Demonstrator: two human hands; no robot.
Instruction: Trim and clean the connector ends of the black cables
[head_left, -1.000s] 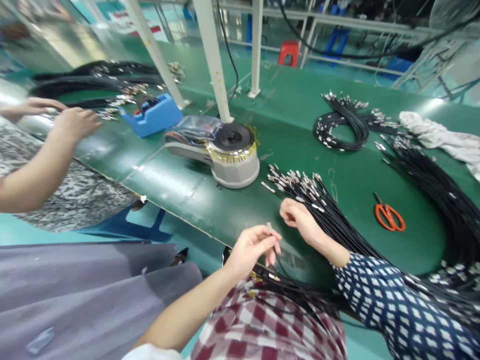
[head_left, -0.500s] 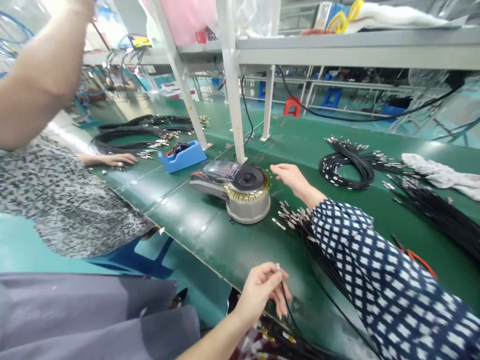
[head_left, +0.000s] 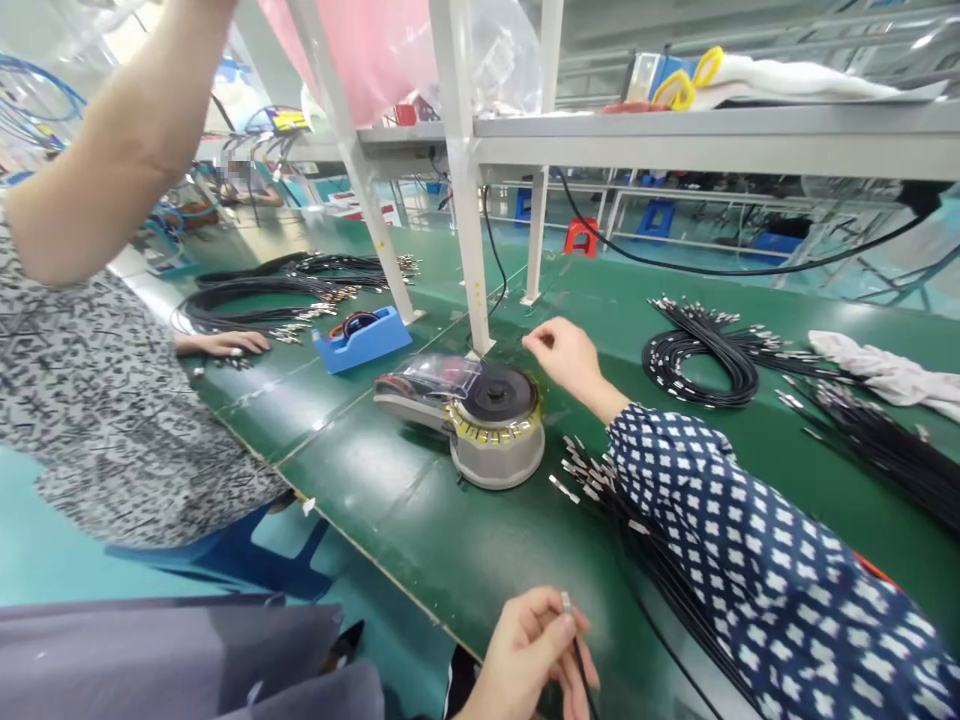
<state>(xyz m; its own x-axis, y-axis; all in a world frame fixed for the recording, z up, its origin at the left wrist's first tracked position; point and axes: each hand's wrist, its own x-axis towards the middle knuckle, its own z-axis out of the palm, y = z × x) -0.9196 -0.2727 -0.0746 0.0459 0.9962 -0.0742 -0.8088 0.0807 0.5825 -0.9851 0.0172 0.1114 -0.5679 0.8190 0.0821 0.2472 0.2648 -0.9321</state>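
Note:
Low in the view, my left hand (head_left: 529,655) pinches the metal-tipped end of a black cable (head_left: 578,665). The cable hangs down past the bottom edge. My right hand (head_left: 568,362), in a dark blue patterned sleeve, is raised just beyond the round tape dispenser (head_left: 496,455), its thumb and fingertips together. Whatever the fingertips hold, if anything, is too small to make out. Short yellow tape pieces stand around the dispenser's black disc. A bundle of black cables (head_left: 660,550) with silvery ends lies under my right forearm.
A blue tape holder (head_left: 364,340) stands left of the dispenser. Beyond it lie more black cables (head_left: 247,300) and a co-worker's hand (head_left: 225,344). Coiled cables (head_left: 701,365) and a white glove (head_left: 885,365) lie at right. White shelf posts (head_left: 466,220) rise from the table.
My right hand has shifted slightly left and its fingers have curled in more. My left hand, with the cable end, sits lower in view. The whole scene has moved down as the camera tilted.

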